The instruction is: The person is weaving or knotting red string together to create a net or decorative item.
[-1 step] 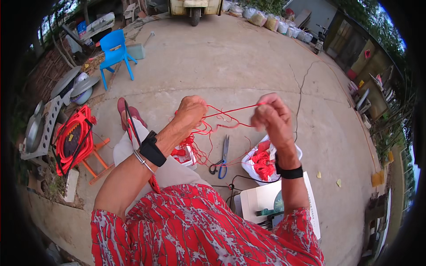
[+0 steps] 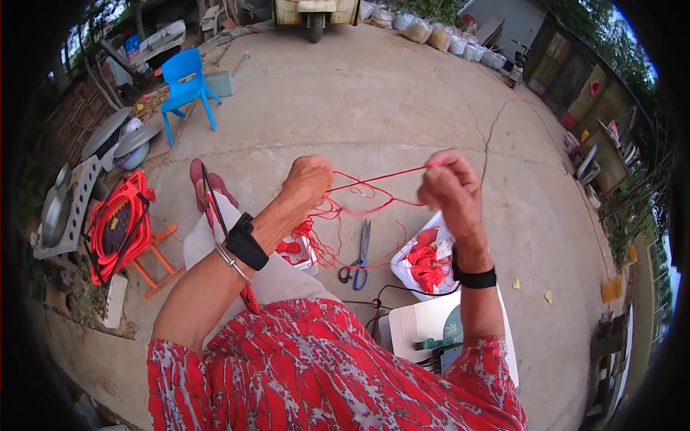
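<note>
Red cord (image 2: 381, 177) stretches between my two hands, its strands crossing midway. My left hand (image 2: 309, 179) is closed on one end, and loose loops hang below it toward a small white basket (image 2: 310, 257) of red cord. On the other side my right hand (image 2: 451, 185) pinches the strands with its fingers closed. Beneath it stands a white basket (image 2: 404, 275) holding bundled red cord (image 2: 427, 266). Scissors (image 2: 364, 251) with a blue and a black handle lie on the ground between the two baskets, blades pointing away from me.
A white box (image 2: 417, 327) with a green item stands by my right side, black cables (image 2: 377, 302) beside it. To the left are an orange-framed reel of red hose or cable (image 2: 118, 226) and a blue chair (image 2: 185, 86). A three-wheeled vehicle (image 2: 316, 14) stands at the far end.
My right hand has moved slightly to the right, away from my left hand, drawing the cord strands with it. The left hand has barely moved.
</note>
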A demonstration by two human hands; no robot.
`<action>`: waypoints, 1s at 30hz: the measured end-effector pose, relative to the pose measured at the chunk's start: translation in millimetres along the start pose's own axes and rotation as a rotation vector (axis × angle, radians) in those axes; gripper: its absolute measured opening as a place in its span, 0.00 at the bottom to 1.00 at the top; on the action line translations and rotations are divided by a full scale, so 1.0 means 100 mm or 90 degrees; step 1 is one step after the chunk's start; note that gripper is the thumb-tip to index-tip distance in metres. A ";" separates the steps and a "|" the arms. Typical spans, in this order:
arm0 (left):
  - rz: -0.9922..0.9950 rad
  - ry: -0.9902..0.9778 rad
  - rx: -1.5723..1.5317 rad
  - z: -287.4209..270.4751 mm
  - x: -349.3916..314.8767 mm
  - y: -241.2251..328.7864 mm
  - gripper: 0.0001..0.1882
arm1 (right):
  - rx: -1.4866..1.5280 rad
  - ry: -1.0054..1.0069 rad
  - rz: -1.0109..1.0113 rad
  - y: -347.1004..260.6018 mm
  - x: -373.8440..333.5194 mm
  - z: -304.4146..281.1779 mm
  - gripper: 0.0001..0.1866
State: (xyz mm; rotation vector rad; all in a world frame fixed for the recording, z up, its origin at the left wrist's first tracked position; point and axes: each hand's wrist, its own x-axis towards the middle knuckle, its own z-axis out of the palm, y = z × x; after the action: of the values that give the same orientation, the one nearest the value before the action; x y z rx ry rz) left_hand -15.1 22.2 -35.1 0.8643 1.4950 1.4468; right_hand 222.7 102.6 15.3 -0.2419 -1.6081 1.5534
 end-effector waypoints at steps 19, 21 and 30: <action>0.003 0.009 0.114 -0.12 0.07 -0.03 0.01 | -0.147 0.202 -0.138 -0.88 0.13 -1.23 0.07; 0.015 0.003 0.110 -0.13 0.08 -0.05 0.01 | -0.315 0.259 -0.150 -0.98 0.13 -1.36 0.08; 0.000 0.044 0.242 -0.21 0.14 -0.06 0.09 | -0.929 0.331 -0.291 -1.40 -0.04 -1.88 0.06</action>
State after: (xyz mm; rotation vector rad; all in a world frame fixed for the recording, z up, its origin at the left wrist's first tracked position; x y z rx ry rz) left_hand -39.6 25.7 -43.4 1.0462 1.8575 1.2205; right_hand 410.4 206.8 109.5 -0.8707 -1.8569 -0.2443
